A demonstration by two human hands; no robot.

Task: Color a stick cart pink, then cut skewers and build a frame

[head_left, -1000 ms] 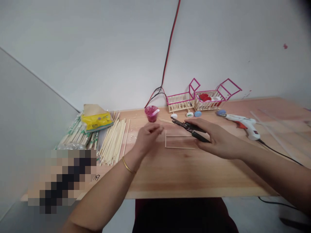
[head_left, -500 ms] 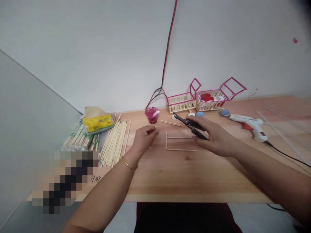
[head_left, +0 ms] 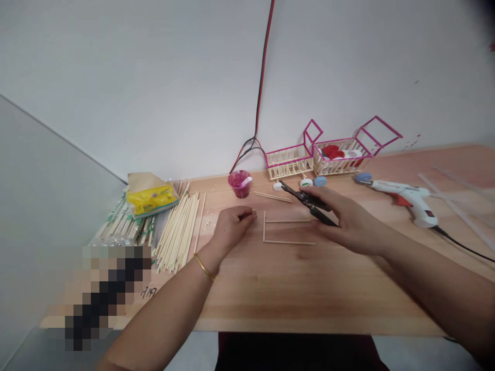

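My left hand point(head_left: 235, 224) is closed in a pinch over the table, with the pale tip of a short wooden stick piece point(head_left: 254, 212) showing at its fingertips; the fingers hide the rest. Dark-handled pliers point(head_left: 305, 198) are held in my right hand point(head_left: 350, 219), their jaws pointing left toward the back. Between the hands, three wooden sticks point(head_left: 290, 242) lie on the table as a frame open on the right, one upright stick at left joined by two long ones. My right fingers are above the upper stick's far end. Two loose sticks point(head_left: 273, 197) lie behind this frame.
A pile of sticks point(head_left: 178, 232) and a yellow packet point(head_left: 152, 200) are at left. A cup of purple paint point(head_left: 240, 186) stands near the wall. Two stick-built carts point(head_left: 290, 162) with purple edges sit at the back. A white glue gun point(head_left: 410, 196) with a cord lies at right.
The view has shifted slightly. My left hand has moved a little right, toward the frame of sticks. My right hand still holds the pliers in nearly the same pose.
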